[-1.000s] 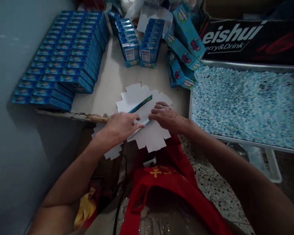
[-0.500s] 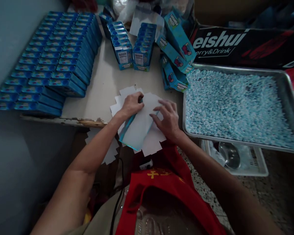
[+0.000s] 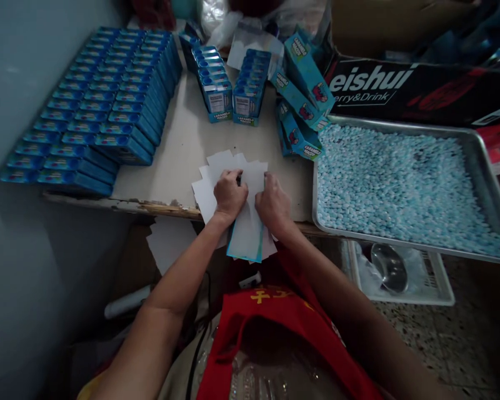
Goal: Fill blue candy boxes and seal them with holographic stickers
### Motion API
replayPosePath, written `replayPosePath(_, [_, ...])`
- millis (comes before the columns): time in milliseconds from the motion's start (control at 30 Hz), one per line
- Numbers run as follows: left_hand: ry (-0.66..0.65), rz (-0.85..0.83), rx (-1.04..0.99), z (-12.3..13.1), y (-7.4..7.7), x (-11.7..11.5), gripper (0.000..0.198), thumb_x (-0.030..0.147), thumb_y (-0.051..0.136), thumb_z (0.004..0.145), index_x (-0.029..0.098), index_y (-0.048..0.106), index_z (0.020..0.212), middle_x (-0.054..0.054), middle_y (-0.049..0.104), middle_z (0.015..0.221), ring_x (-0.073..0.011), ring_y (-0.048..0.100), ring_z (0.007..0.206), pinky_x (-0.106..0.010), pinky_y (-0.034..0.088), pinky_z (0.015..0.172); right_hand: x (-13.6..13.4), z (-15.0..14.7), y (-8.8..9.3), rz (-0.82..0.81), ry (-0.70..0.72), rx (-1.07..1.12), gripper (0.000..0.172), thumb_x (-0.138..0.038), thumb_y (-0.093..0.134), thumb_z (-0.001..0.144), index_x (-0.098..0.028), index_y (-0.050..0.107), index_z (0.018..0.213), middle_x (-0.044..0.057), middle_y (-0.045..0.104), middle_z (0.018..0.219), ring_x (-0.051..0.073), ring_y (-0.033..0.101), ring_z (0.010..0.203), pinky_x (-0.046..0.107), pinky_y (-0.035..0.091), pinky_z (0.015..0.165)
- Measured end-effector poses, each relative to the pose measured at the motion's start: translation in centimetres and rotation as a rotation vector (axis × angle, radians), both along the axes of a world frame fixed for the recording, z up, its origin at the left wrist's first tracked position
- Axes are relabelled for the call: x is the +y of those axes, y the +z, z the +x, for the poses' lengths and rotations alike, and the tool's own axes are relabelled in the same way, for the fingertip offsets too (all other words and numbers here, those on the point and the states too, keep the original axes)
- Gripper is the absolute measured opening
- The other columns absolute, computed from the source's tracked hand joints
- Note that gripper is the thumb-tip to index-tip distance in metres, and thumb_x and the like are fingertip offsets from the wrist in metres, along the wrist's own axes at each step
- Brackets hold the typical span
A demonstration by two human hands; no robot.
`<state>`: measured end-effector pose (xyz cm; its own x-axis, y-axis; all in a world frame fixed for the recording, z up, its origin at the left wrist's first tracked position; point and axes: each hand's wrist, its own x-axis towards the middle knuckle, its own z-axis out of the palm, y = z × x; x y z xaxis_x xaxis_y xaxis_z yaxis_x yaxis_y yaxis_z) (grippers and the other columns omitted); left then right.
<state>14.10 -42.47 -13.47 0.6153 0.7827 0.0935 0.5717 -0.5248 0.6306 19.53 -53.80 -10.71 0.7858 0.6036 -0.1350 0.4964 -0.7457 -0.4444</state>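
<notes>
Between my hands is a cardboard box blank (image 3: 246, 233), its plain white side up and blue along its edges. It lies over several more white cut-out blanks (image 3: 204, 191) at the table's front edge. My left hand (image 3: 230, 194) is closed on the blank's left side near the far end. On the opposite side my right hand (image 3: 274, 201) is closed too, fingers curled at the blank's right edge. Farther back stand two rows of small blue packs (image 3: 220, 100) in display trays. Folded blue display boxes (image 3: 302, 105) lie in a pile to their right.
A large block of stacked blue packs (image 3: 120, 105) fills the table's left side. At right is a metal tray (image 3: 318, 208) of pale blue candies (image 3: 400, 183), with a black carton (image 3: 400, 89) behind. Below the tray, a white basket (image 3: 445, 278) holds a metal bowl (image 3: 389, 266).
The blank has turned from slanted to nearly straight toward me. My right hand has closed from spread fingers onto its right edge, and my left hand still grips the left side.
</notes>
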Motion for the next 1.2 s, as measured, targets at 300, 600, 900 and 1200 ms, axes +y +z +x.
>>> replayPosePath(300, [-0.041,-0.367,-0.330,-1.1,-1.7,3.1,0.049,0.009,0.063,0.078,0.016,0.079,0.123,-0.005,0.081,0.117,-0.0245,0.074,0.106,-0.036,0.058,0.099,-1.3,2.0,-1.3,0.123,0.091,0.012,0.048,-0.017,0.043,0.089,-0.022,0.056,0.135,0.012,0.066,0.136,0.031,0.067,0.112,0.043,0.052,0.092])
replayPosePath(600, [0.011,-0.251,-0.243,-0.4,-1.9,3.6,0.051,0.002,0.065,0.073,0.016,0.079,0.119,-0.009,0.081,0.117,-0.0250,0.075,0.109,-0.034,0.056,0.101,-0.4,3.0,-1.4,0.088,0.098,0.067,0.037,-0.018,0.043,0.093,-0.020,0.063,0.124,0.014,0.071,0.128,0.032,0.066,0.112,0.040,0.050,0.091])
replayPosePath(900, [0.222,-0.385,-0.269,-0.2,-1.0,4.8,0.017,0.018,0.079,0.067,0.017,0.083,0.084,-0.004,0.082,0.084,-0.0232,0.075,0.086,-0.029,0.055,0.080,0.2,3.3,-0.2,-0.040,0.220,0.088,0.051,-0.025,0.046,0.095,-0.027,0.059,0.145,0.010,0.072,0.135,0.031,0.070,0.118,0.040,0.053,0.095])
replayPosePath(1200, [0.137,-0.313,-0.390,-0.9,-1.2,5.0,0.014,0.025,0.077,0.069,0.018,0.080,0.081,-0.004,0.081,0.083,-0.0205,0.073,0.081,-0.029,0.056,0.080,0.6,3.7,0.7,-0.106,0.358,0.046,0.054,-0.022,0.044,0.096,-0.027,0.055,0.148,0.011,0.071,0.138,0.031,0.070,0.121,0.042,0.053,0.097])
